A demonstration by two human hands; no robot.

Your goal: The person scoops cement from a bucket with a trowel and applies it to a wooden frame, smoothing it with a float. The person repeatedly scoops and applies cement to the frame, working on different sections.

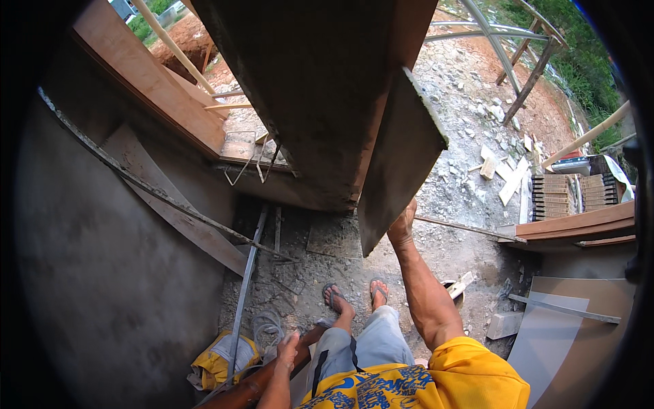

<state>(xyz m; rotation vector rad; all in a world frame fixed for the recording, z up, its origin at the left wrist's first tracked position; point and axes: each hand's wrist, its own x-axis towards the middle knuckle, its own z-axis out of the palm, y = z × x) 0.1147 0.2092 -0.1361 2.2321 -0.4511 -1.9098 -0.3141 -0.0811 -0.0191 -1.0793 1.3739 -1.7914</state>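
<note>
My right hand (pixel 402 227) grips the lower right edge of a flat grey board (pixel 403 160); its fingers are partly hidden behind it. The board stands upright on edge, alongside the end of a dark grey wall (pixel 306 82). Low at my left side, my left hand (pixel 287 349) is closed, next to a dark brown beam-like piece (pixel 253 387). What it holds, if anything, cannot be made out. My feet, in flip-flops, stand on the rubble-strewn floor (pixel 347 269) below the board.
A long metal bar (pixel 249 286) leans at left beside a yellow sack (pixel 228 354). Window openings with wooden frames (pixel 579 223) lie on both sides. At right are a bucket (pixel 455 290), a pale block (pixel 505 325) and leaning sheets (pixel 548 334). Stacked bricks (pixel 552 194) and scrap boards (pixel 512 180) lie outside.
</note>
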